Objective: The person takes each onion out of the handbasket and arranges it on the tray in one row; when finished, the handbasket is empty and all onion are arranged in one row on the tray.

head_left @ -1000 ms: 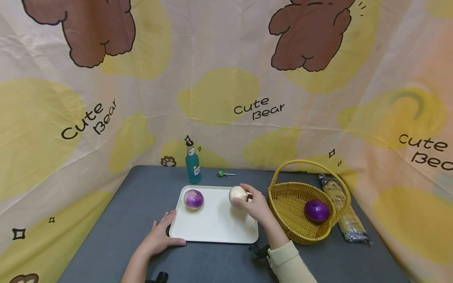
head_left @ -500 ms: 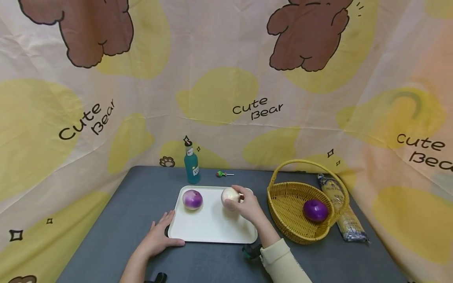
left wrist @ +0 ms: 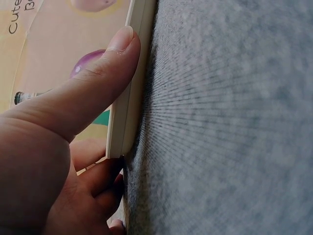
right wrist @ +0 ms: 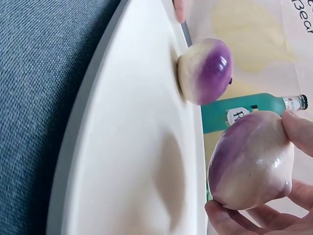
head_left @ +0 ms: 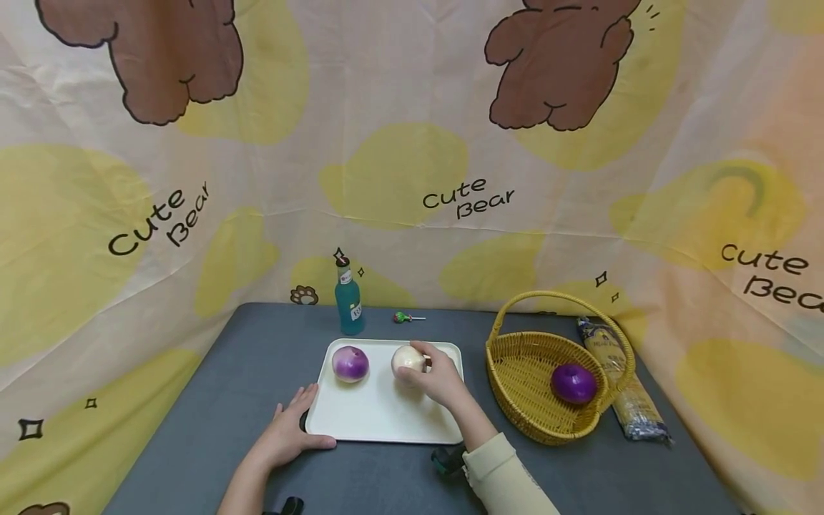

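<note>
Right hand carries a pale turnip over the white tray, frame centre. Fingers and thumb wrap the turnip from behind and below. In the right wrist view the turnip hangs clear of the tray surface, a soft shadow under it, so it is not yet down.

A second turnip, purple-topped, sits on the tray's upper left part; the held one is just beside it, apart, no contact seen.

Judgement on doing the step well: lower straight down until the flat underside meets the tray, keep a gap to the resting turnip so it isn't nudged, then spread the fingers sideways rather than dragging back. Round body, likely to roll if let go tilted.

Left hand lies at the tray's lower left corner. Left wrist view: thumb pressed flat along the tray edge, other fingers curled below at the corner, against the grey table. It grips the rim and steadies the tray.

Pose: right forearm in a cream sleeve rises from the bottom edge, angled up-left, wrist bent over the tray. Left forearm comes in from lower left, low on the table. Hands apart.

Right of frame: wicker basket with a purple onion inside. Blue bottle stands behind the tray.
</note>
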Available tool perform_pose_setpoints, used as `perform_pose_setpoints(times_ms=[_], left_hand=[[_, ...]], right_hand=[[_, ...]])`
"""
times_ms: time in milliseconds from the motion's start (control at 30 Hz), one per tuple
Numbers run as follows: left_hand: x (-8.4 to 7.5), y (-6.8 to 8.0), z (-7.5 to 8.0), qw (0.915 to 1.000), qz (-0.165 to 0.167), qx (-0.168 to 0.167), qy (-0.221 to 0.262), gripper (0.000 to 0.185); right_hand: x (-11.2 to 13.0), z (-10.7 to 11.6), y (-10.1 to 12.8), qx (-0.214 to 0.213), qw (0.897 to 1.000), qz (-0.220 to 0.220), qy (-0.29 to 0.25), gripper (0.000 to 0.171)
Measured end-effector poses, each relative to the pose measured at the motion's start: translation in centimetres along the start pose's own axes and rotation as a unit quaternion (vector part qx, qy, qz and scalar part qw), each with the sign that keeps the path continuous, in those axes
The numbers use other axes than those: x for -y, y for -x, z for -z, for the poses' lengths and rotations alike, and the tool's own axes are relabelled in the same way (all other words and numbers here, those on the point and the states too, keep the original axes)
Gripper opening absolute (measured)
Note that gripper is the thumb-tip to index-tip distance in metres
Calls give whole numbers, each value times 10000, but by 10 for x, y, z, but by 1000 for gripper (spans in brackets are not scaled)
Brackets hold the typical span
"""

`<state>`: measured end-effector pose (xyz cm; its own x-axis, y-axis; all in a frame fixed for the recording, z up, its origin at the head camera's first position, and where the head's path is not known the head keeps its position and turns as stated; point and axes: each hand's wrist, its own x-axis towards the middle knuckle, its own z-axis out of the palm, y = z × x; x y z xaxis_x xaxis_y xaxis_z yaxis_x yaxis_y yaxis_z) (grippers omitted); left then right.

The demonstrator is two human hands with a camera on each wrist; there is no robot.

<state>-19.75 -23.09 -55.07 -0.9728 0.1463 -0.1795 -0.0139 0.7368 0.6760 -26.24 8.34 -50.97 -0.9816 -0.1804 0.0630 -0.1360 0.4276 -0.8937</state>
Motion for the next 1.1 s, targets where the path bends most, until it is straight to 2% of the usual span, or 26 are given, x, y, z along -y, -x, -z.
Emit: perform_pose_setpoints(times_ms=[233,733,1100], left_hand=[[-2,1,0,10000,26,21,11,126],[-4,0,2,10000,-21,43,-21,125],[-6,-1,1,10000,23,39,22,126]], right_hand=[[-1,-11,-6,160,9997,57,166,69],[-3,-26,-15,156,9999,12,-1,69],[-5,-34,-17,228,9988,-198,391,72]])
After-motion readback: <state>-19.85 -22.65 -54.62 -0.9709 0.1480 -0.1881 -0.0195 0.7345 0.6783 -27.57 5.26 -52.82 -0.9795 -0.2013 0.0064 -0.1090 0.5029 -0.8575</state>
